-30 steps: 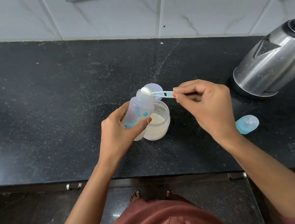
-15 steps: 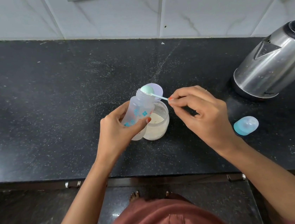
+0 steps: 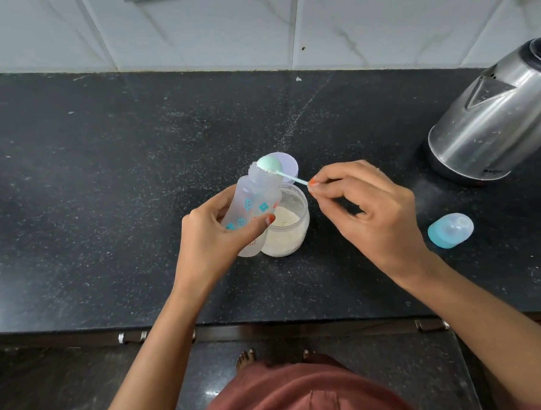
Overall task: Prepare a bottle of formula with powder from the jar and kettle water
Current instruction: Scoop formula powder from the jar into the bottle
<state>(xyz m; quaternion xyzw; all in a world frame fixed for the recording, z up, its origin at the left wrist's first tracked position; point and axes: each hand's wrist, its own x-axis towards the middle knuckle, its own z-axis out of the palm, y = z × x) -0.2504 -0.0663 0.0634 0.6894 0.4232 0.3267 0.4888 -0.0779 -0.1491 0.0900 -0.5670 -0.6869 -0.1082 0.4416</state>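
Observation:
My left hand (image 3: 210,237) grips a clear baby bottle (image 3: 253,200) with blue prints, tilted over the open powder jar (image 3: 294,232). The glass jar holds pale powder and stands on the black counter (image 3: 92,191). My right hand (image 3: 364,207) pinches the handle of a small teal scoop (image 3: 269,166). The scoop is turned face down on the bottle's mouth. A steel kettle (image 3: 502,121) stands at the far right.
The bottle's blue cap with its teat (image 3: 450,229) lies on the counter right of my right hand. A pale round lid (image 3: 288,165) lies just behind the jar. A tiled wall (image 3: 274,12) backs the counter. Drawer handles (image 3: 132,337) sit below the front edge.
The scoop held powder face up at the bottle's mouth; my right hand has rolled it over so its bowl faces down. The bottle and my left hand stayed in place.

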